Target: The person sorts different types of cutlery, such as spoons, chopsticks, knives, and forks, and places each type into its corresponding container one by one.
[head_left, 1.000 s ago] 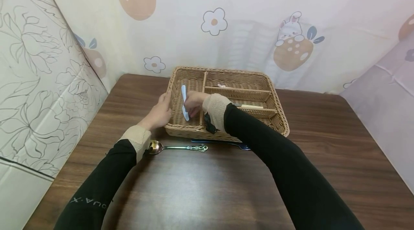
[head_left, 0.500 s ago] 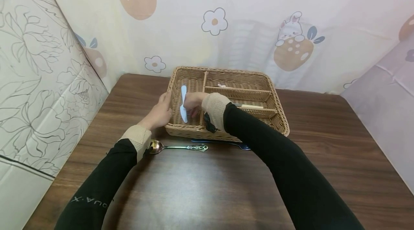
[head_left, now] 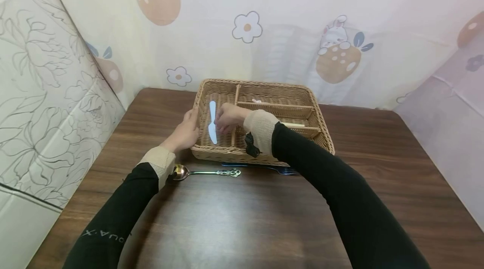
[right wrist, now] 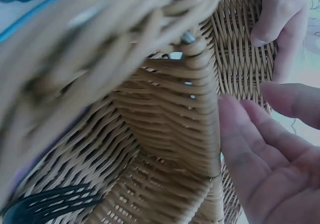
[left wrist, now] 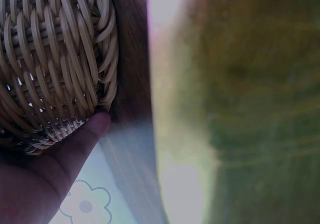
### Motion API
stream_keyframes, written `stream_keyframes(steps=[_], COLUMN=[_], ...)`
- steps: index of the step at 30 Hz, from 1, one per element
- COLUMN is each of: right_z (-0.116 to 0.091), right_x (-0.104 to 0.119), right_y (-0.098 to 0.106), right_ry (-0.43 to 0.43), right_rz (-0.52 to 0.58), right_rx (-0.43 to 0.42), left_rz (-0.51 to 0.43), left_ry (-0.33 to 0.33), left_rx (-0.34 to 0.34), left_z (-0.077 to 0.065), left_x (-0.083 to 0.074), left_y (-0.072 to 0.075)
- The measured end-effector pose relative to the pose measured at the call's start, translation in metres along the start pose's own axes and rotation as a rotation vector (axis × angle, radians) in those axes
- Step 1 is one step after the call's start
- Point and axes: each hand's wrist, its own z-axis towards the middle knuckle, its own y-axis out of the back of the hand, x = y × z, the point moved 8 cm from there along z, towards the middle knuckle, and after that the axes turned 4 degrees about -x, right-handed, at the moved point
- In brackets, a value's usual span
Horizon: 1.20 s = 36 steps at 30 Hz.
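Note:
A light blue table knife (head_left: 212, 122) lies lengthwise in the left compartment of a divided wicker basket (head_left: 264, 156). Just to its right is my right hand (head_left: 230, 117), above the compartment; whether a fingertip still touches the knife I cannot tell. In the right wrist view the fingers (right wrist: 240, 134) and thumb of that hand stand apart, with nothing seen between them, beside the woven divider. My left hand (head_left: 186, 131) holds the basket's left wall at the rim. A fingertip (left wrist: 97, 124) presses against the wicker in the left wrist view.
On the wooden table (head_left: 211, 218) before the basket lie a spoon (head_left: 204, 172) with an ornate handle and a blue fork (head_left: 285, 171). A cream-handled utensil (head_left: 294, 125) sits in the middle compartment. A dark fork (right wrist: 55, 203) shows inside the wicker. Patterned cloth hangs behind.
My right hand has let go of the light blue knife and moved slightly right of it. The knife has settled flatter in the left compartment. My left hand stays on the basket.

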Motion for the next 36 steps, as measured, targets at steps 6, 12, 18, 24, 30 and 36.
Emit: stream_keyframes(steps=[6,12,18,24,30,36], right_z=[-0.015,-0.038,-0.059,-0.073,-0.08,-0.085], right_x=[-0.002,0.002,0.009,0.018,0.024,0.024], right_y=[0.012,0.013,-0.004,-0.026,-0.053,-0.081], right_ry=[0.025,0.086,0.153,0.25,0.317,0.369], right_rz=[0.067,0.046,-0.12,-0.252,-0.375,-0.536], right_rx=[-0.091,-0.12,-0.118,-0.099,-0.07,-0.059], left_rz=[0.005,0.011,0.026,0.028,0.031,0.027], left_ry=[-0.003,-0.006,-0.006,-0.002,-0.015,-0.024], left_rx=[-0.001,0.006,0.007,0.01,0.009,0.011], left_z=[-0.001,-0.001,-0.001,-0.001,-0.001,-0.002], left_x=[0.002,0.004,0.004,0.004,0.001,-0.004], left_y=[0.002,0.003,0.004,0.004,0.003,0.0])
